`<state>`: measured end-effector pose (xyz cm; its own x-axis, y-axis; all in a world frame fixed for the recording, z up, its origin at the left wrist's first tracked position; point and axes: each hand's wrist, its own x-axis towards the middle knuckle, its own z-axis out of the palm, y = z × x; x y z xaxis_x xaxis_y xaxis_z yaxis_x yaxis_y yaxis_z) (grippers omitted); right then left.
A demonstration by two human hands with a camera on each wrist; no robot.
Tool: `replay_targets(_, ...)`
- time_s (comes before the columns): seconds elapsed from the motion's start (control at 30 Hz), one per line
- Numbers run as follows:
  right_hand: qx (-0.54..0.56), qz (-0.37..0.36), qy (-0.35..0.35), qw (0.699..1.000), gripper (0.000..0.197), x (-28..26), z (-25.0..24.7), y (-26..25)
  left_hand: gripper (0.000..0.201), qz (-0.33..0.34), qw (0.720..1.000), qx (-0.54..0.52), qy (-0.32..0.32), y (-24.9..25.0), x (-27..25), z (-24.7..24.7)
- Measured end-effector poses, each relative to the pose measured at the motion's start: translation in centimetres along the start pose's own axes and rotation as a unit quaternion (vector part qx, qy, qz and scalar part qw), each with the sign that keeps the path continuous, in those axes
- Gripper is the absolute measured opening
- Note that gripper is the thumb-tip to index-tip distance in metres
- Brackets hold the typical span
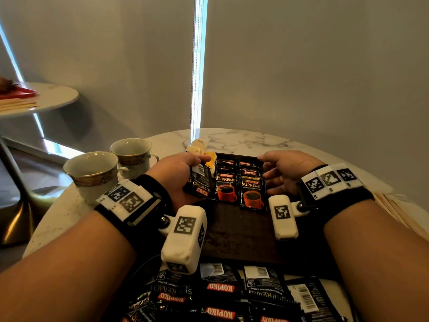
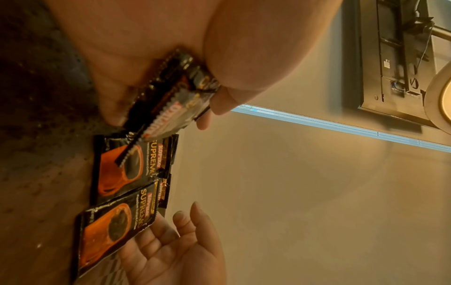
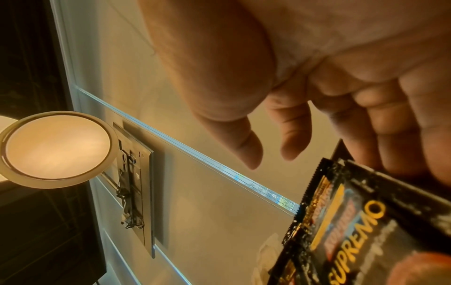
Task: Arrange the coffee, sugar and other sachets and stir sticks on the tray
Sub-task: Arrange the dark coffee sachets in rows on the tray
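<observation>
A dark brown tray (image 1: 239, 233) lies in front of me on the marble table. Two columns of black Kopiko coffee sachets (image 1: 226, 184) overlap on its far half. My left hand (image 1: 197, 168) grips a small stack of coffee sachets (image 1: 200, 182) at the left edge of those columns; the left wrist view shows the held stack (image 2: 175, 100) pinched between thumb and fingers. My right hand (image 1: 267, 170) is open, palm facing left, beside the right column (image 1: 252, 192). Its relaxed fingers (image 3: 292, 135) hold nothing.
A loose pile of coffee sachets (image 1: 220, 293) lies at the table's near edge. Two gold-rimmed cups (image 1: 92, 173) stand left of the tray. Yellow and white sachets (image 1: 199, 147) lie behind the tray. A pale stack of sticks (image 1: 394, 210) sits at the right.
</observation>
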<state>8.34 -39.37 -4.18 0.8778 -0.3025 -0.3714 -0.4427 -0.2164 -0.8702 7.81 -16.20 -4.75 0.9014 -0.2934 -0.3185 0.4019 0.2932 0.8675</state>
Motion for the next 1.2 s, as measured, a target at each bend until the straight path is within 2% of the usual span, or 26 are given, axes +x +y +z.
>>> replay_targets(0.3,0.022,0.009,-0.026,0.999,0.027,-0.8,0.4,-0.7,0.032,-0.004,1.0,0.009,-0.008,-0.2,0.0,0.0)
replay_targets(0.6,-0.012,-0.004,-0.002,1.0,0.036,-1.1,-0.2,-1.1,0.034,0.008,0.999,0.03,0.012,0.2,1.2,-0.9)
replay_targets(0.67,-0.035,-0.038,0.01,0.999,0.034,-1.2,-0.3,-1.3,0.036,0.011,1.0,0.013,0.009,0.3,1.0,-0.8)
replay_targets(0.73,-0.055,-0.11,0.01,0.992,0.024,-1.4,-0.2,-1.7,0.036,0.019,1.0,-0.012,-0.004,0.4,0.8,-0.8)
replay_targets(0.8,-0.039,-0.191,-0.038,0.98,0.005,-2.4,0.2,-2.3,0.037,0.031,0.999,-0.033,-0.02,0.6,0.5,-0.6)
replay_targets(0.9,-0.049,-0.268,-0.143,0.952,0.024,-4.4,1.0,-2.9,0.035,0.048,0.998,-0.037,-0.033,0.6,0.3,-0.4)
replay_targets(1.0,-0.101,-0.297,-0.218,0.924,0.035,-6.1,2.1,-3.2,0.034,0.042,0.997,-0.037,-0.046,0.6,0.0,-0.5)
replay_targets(1.1,-0.178,-0.314,-0.191,0.913,0.038,-6.7,2.9,-3.2,0.03,0.036,0.998,-0.039,-0.041,0.8,-0.4,-0.4)
replay_targets(1.2,-0.212,-0.331,-0.16,0.905,0.03,-7.0,3.3,-3.1,0.023,0.047,0.998,-0.038,-0.031,0.8,-0.8,0.0)
